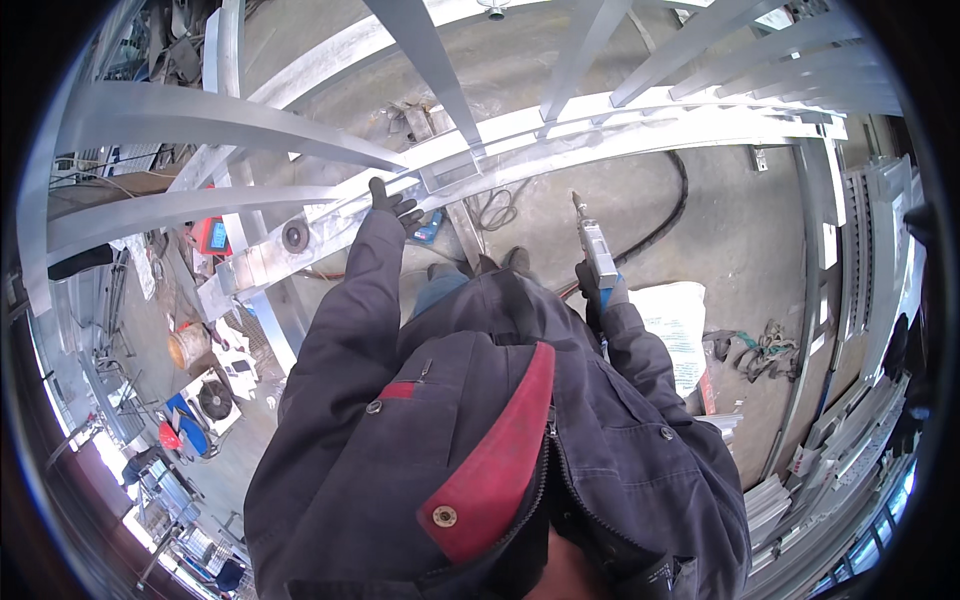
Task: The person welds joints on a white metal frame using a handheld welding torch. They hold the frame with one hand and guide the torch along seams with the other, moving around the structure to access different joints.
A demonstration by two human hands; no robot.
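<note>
My left hand [393,207], in a dark glove, is at the near edge of a silver metal frame rail [475,180], fingers apart and holding nothing. Whether it presses on the rail is hard to tell. My right hand [592,290], also gloved, is wrapped around the handle of what looks like a welding gun [597,252], with a silver boxy body and a narrow nozzle pointing away from me. A dark round disc [295,236] lies on the rail's left end. A small blue object [428,228] sits just right of my left hand.
Several upright metal bars [430,70] rise from the frame. A thick black hose [668,225] curves over the concrete floor, near a coiled thin cable [497,210]. At my right are a white sack [668,325], crumpled cloths [765,350] and stacked metal profiles [850,450]. A fan [213,398] stands left.
</note>
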